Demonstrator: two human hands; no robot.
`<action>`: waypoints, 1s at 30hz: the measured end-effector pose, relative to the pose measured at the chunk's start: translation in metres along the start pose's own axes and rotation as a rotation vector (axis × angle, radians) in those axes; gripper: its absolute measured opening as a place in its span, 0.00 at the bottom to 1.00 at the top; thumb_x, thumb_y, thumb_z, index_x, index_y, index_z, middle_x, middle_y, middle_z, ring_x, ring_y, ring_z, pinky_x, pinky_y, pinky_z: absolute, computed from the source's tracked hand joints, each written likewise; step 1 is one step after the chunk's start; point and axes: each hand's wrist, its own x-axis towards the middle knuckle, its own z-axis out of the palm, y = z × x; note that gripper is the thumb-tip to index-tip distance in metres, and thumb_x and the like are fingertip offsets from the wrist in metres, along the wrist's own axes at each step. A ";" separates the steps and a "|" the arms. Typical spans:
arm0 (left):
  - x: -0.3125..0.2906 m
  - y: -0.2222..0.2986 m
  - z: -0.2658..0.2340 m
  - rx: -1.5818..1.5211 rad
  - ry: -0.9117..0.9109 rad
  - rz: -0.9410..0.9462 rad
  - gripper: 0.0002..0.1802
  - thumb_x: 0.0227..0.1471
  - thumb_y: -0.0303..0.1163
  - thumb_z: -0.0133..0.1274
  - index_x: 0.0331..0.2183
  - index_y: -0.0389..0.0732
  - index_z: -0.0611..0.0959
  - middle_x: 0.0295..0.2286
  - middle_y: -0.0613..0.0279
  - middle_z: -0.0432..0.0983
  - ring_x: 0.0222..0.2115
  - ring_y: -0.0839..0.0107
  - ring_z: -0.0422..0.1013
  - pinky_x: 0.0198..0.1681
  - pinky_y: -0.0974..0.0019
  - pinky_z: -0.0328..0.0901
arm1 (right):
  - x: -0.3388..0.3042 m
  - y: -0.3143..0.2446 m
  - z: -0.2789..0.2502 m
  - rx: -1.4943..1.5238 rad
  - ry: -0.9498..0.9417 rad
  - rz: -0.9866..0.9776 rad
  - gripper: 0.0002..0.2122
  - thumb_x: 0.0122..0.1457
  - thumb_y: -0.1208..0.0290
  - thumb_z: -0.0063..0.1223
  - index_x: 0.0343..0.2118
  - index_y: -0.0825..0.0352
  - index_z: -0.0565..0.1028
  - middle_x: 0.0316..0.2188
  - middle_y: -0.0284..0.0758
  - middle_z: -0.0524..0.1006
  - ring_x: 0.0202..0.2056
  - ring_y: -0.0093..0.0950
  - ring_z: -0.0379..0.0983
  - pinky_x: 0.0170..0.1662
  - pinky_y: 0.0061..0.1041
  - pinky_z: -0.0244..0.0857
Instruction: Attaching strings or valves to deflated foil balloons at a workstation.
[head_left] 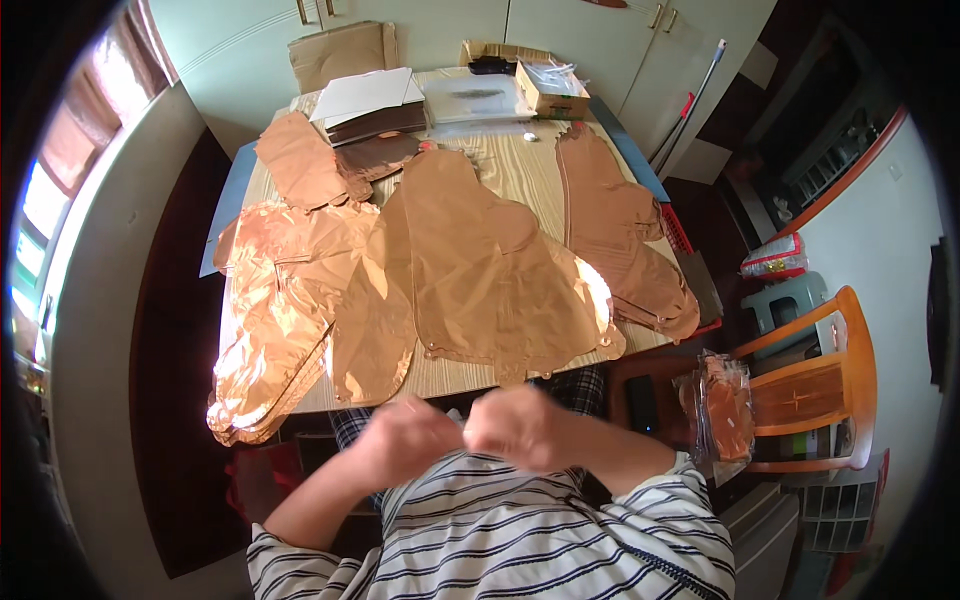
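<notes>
Several copper-coloured foil pieces (480, 270) crowd the surface (520, 175), a box (556, 104) behind; left hand (408, 440) and right hand (515, 428) curl, blurred, grip contents impossible to tell.

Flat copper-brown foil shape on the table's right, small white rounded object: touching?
Apart. The head view shows bare wood-grain tabletop between the copper-brown foil shape and the white rounded object.

Before the table (535, 165), the person's left hand (408, 440) and right hand (515, 428) blur; I can't make out what, if anything, they pinch. Beyond the table, cabinets (430, 40) are cut off at the top.
</notes>
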 end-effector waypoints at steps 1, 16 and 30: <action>0.003 0.007 0.006 -0.056 -0.072 0.107 0.17 0.38 0.17 0.62 0.36 0.38 0.84 0.27 0.63 0.77 0.25 0.68 0.72 0.28 0.66 0.68 | 0.005 0.002 -0.007 -0.062 0.064 0.009 0.04 0.58 0.73 0.53 0.29 0.66 0.71 0.23 0.36 0.72 0.26 0.38 0.72 0.29 0.33 0.67; 0.006 0.004 0.001 -0.090 -0.024 -0.029 0.14 0.42 0.15 0.60 0.35 0.36 0.84 0.27 0.61 0.75 0.26 0.67 0.72 0.31 0.67 0.68 | -0.008 -0.001 0.000 0.058 -0.055 -0.052 0.05 0.61 0.73 0.52 0.28 0.67 0.72 0.23 0.37 0.71 0.26 0.37 0.71 0.30 0.30 0.66; 0.018 -0.006 -0.009 0.013 0.148 -0.267 0.13 0.42 0.16 0.59 0.34 0.39 0.84 0.29 0.57 0.78 0.27 0.63 0.73 0.30 0.64 0.69 | -0.016 0.017 0.015 0.162 -0.089 0.234 0.08 0.63 0.68 0.51 0.28 0.65 0.72 0.20 0.37 0.69 0.24 0.31 0.70 0.29 0.28 0.64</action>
